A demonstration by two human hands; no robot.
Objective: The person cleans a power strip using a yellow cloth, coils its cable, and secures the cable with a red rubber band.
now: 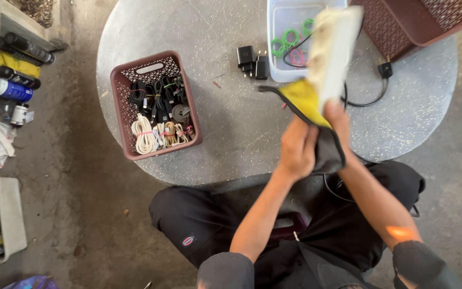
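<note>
Yellow-and-grey cloth (316, 128) gripped by left hand (297, 150) wipes a white power strip (338, 48), steadied by right hand (338, 115) above the bench (225, 123).

— From where is the scene viewed?

— A single view is given, taken from a camera worn on the head. It is aimed almost straight down, so the round grey bench (199, 32) is seen from above and the seated person's own lap is caught along the lower edge.

— How near is it held?

— Close: the forearms fill the lower middle, and the left hand (298, 150) and right hand (338, 115) are met near the centre. The bench's far side is cut off at the top, and bare floor (70, 214) is taken in at left.

— Is any part shared with another view?

— No second view is supplied.
</note>
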